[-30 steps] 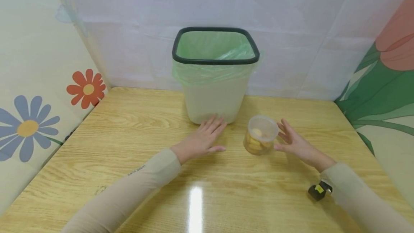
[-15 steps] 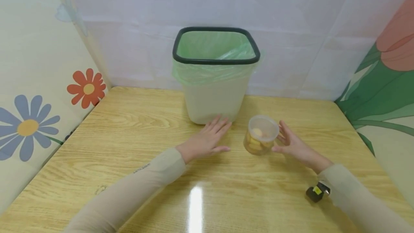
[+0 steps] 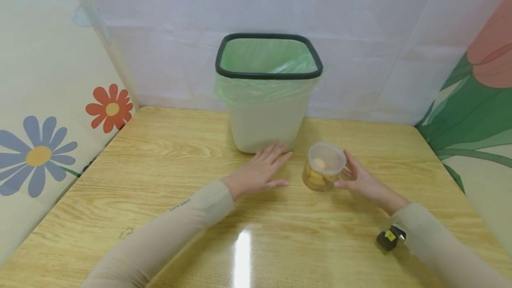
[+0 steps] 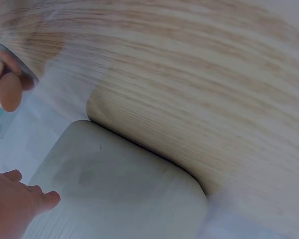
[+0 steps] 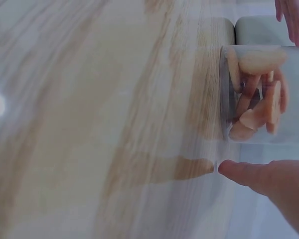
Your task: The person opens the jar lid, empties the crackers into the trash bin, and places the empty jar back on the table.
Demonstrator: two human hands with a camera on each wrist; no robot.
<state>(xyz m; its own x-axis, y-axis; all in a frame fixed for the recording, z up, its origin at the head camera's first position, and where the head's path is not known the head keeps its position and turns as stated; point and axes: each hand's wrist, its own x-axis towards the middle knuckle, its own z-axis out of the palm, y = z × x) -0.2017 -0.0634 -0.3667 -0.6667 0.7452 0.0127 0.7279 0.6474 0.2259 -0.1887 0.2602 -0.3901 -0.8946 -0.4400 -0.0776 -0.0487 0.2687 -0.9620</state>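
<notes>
A clear plastic jar point(image 3: 316, 179) with a pale lid stands upright on the wooden table, right of centre. Several golden-brown oval pieces lie inside it; the right wrist view shows them through the jar's wall point(image 5: 294, 114). My right hand point(image 3: 370, 188) is just right of the jar, fingers spread toward it. In the right wrist view a gap separates the thumb point(image 5: 244, 173) from the jar. My left hand point(image 3: 256, 176) hovers or rests palm down between the jar and the bin's base, fingers straight; whether it touches the table cannot be told.
A cream bin point(image 3: 266, 123) with a dark rim and green liner stands at the back middle of the table point(image 3: 176, 154). A small black device point(image 3: 387, 240) is at the right wrist. Flower-printed sheets border both sides, with a pale sheet behind.
My left hand has shifted slightly right, toward the jar. My right hand has moved a little left, closer to the jar, which has stayed in place.
</notes>
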